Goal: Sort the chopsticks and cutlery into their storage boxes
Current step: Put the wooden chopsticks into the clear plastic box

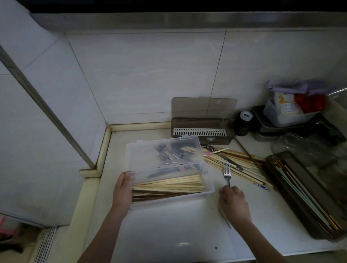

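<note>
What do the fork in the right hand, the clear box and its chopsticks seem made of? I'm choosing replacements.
Fork: apparently polished metal, likely steel; silvery with bright glints. Clear box: seemingly glossy transparent plastic; contents show through its walls. Chopsticks in the box: probably unpainted bamboo or wood; pale tan, matte, a few darker.

Head view, steeply down, close over dim countertop (173,230), perhaps tilted

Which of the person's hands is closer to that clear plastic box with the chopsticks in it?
The left. The left hand grips the clear plastic box at its left end, while the right hand is off to the box's right, apart from it, holding a fork.
</note>
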Motion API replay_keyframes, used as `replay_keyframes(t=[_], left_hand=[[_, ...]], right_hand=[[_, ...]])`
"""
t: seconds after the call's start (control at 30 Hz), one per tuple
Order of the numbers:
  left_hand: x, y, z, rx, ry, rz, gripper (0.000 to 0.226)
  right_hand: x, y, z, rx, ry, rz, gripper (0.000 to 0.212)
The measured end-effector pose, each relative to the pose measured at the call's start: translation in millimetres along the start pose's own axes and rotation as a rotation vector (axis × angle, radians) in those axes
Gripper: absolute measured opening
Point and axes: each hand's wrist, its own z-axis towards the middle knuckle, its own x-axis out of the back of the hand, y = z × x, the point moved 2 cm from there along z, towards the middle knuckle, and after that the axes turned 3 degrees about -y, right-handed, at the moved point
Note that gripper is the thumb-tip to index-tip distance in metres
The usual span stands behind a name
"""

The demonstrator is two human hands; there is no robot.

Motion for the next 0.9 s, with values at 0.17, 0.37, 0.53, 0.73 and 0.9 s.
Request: replay_keyframes(t=[0.17,0.37,0.53,0.73,0.9], left_hand=[[0,0,0,0.004,0.005,-0.016,0.022],[0,-4,1,0.014,0.004,-0.024,0.024],[0,-1,0,-0.022,-0.017,0.047,0.021],[-1,-2,0,0.010,0.003,-0.015,0.024],[0,1,-2,-0.002,-0.011,-0.024,0.022]], right_hand=[[-19,-15,-7,-0.054,-0.138,-0.185,0.034],[-7,-17,1,-0.156,-0.119,-0.109,0.036],[15,-13,4,-0.111,0.000,0.097,0.024],[41,-22,11,-0.033,0.268,0.394,0.019],[66,-89,9,0.161,0.223,0.851,0.021]])
